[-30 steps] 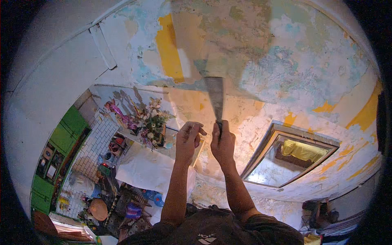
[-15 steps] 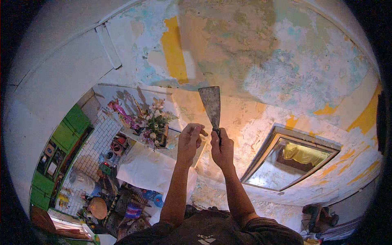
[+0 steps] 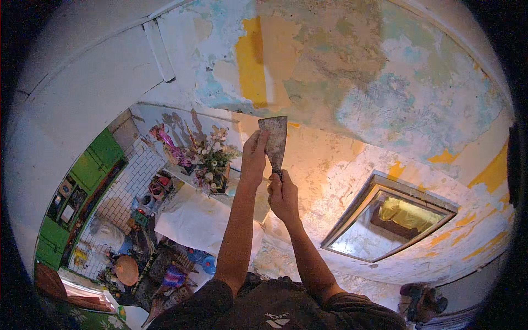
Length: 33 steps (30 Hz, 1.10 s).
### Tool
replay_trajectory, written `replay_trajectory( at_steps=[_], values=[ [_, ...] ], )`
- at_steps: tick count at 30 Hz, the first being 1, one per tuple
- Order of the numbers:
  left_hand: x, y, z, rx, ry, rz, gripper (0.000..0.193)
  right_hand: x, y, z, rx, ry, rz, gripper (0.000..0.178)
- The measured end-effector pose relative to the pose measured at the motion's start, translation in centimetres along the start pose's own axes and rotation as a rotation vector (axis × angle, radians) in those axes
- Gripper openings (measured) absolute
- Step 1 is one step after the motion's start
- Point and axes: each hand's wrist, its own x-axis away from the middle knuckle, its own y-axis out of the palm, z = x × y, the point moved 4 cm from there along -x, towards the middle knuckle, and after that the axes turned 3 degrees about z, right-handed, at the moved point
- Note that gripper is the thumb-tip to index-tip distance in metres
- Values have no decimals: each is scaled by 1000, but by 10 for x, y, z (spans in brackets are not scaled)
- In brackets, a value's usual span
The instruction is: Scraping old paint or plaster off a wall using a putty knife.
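Observation:
My right hand [image 3: 283, 197] is closed round the dark handle of a paint scraper. The scraper [image 3: 277, 136] points upward, its wide grey blade worn and stained. At the blade's left edge is my left hand [image 3: 254, 157], its fingers closed on the metal, with a fingertip lying on the blade's face. The thumb of that hand is partly hidden. Beyond the blade is a wall [image 3: 324, 71] with patchy, peeling paint in pale blue, white, tan and orange.
A framed mirror [image 3: 363, 220] hangs at the lower right. To the left, flower arrangements [image 3: 212, 159] stand beside a white-covered surface [image 3: 192, 217]. Green cabinets [image 3: 96, 159] and white tiling [image 3: 132, 181] lie farther left. A wooden stool [image 3: 127, 270] is among clutter below.
My left hand has risen from beside the handle onto the scraper's blade. My right hand, holding the scraper, has shifted slightly left and down. The whole view has shifted a little.

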Motion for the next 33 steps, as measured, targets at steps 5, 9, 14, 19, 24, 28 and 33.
replay_trajectory(
  at_steps=[5,9,14,19,24,28,33],
  values=[
    [-4,0,8,-24,-58,85,43,-6,20,13,-150,135,20,22],
    [-10,3,8,33,-17,37,33,-8,29,14,-40,44,49,18],
    [-18,3,11,18,109,66,29,-12,36,10,32,21,114,19],
    [-21,-2,7,-7,130,143,31,-15,38,3,84,-31,138,22],
    [-31,-7,-3,43,94,142,31,-17,41,6,73,-2,140,23],
    [-34,-10,1,31,202,88,32,-20,44,6,118,-53,182,23],
    [-32,-12,3,23,106,114,32,-21,49,7,54,7,145,22]
  ],
)
